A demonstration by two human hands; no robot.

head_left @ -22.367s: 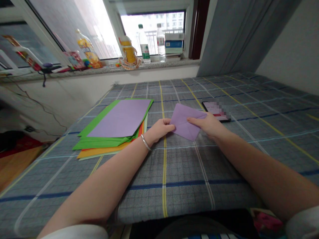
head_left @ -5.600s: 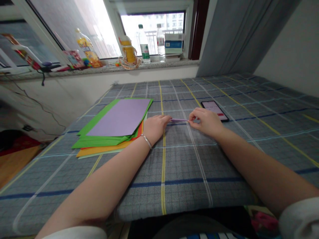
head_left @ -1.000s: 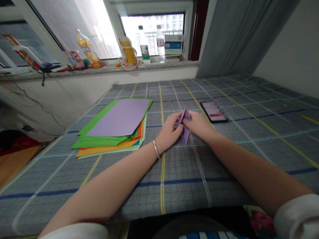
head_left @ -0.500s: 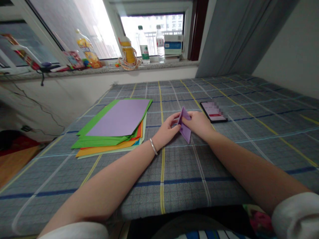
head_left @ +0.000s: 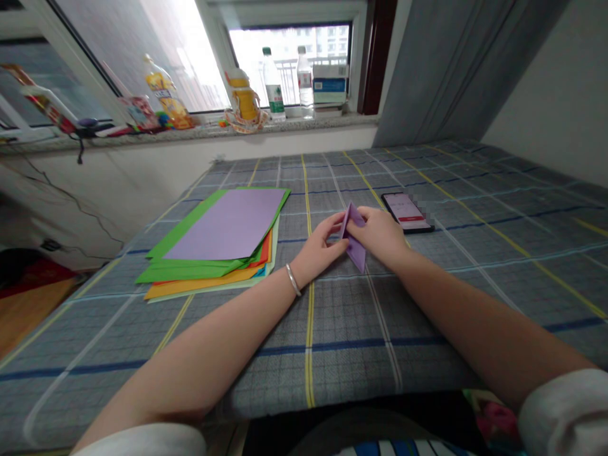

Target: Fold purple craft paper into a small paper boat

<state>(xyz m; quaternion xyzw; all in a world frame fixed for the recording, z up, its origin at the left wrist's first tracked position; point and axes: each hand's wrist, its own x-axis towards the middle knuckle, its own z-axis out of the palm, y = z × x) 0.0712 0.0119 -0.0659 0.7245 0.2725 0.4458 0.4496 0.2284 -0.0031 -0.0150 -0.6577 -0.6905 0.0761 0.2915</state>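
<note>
A small piece of folded purple paper (head_left: 357, 254) with pointed ends is held between my two hands, above the checked cloth. My left hand (head_left: 323, 244) grips its left side, thumb in front and fingers behind. From the other side my right hand (head_left: 380, 231) pinches it, with the thumb pressed into the fold. My right fingertips are partly hidden behind the paper. To the left lies a stack of coloured sheets, with a flat purple sheet (head_left: 230, 225) on top of green ones (head_left: 190, 272).
A phone (head_left: 407, 214) with a lit screen lies just beyond my right hand. The checked cloth (head_left: 346, 367) covers the surface. On the windowsill stand a yellow cup (head_left: 244, 101), clear bottles (head_left: 274, 88) and a box (head_left: 329, 85).
Both hands and the folded paper have shifted very slightly to the right. My right hand has lifted a little at the knuckles. The grip stays the same.
</note>
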